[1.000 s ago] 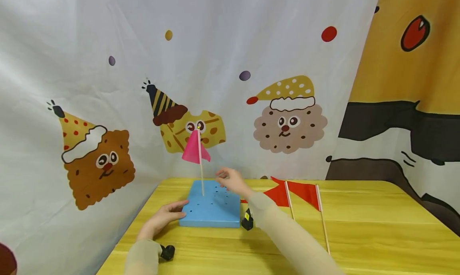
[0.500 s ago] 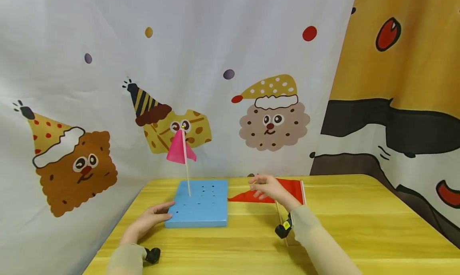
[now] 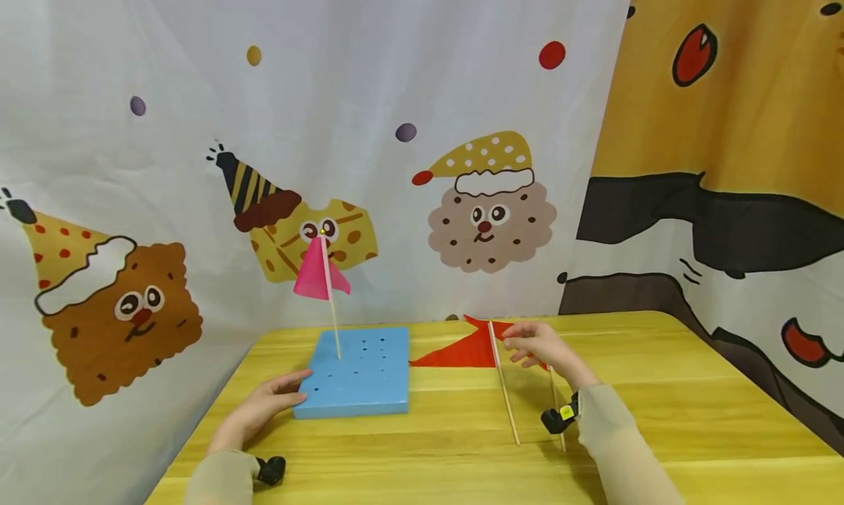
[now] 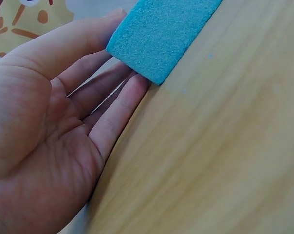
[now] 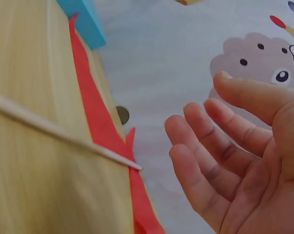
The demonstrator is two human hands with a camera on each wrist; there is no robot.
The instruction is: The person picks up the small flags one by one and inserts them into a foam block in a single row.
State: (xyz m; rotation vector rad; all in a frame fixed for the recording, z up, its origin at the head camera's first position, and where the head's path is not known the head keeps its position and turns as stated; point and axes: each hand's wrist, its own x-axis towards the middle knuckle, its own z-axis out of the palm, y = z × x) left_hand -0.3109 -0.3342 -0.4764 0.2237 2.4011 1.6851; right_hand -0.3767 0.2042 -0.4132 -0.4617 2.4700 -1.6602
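In the head view, my left hand (image 3: 267, 402) rests at the left edge of a blue foam block (image 3: 369, 395) with several holes in its top. The left wrist view shows the thumb and fairly straight fingers touching the foam block (image 4: 166, 36) at its corner. A pink flag (image 3: 313, 274) on a thin stick stands upright in the block. To the right, my right hand (image 3: 543, 347) hovers over red flags on wooden sticks, fingers loosely bent and holding nothing. One red flag (image 3: 461, 349) lies left of that hand; the other red flag (image 3: 539, 361) is partly hidden beneath it.
A yellow wood-grain table (image 3: 448, 454) carries the block and the flags. Behind it hangs a white cloth backdrop (image 3: 369, 65) with cartoon biscuits and a cheese. Each wrist bears a small black camera (image 3: 272, 470).
My right hand has moved right, away from the block and over the red flags. My left hand stays at the block's edge. The head view has swung to the right.
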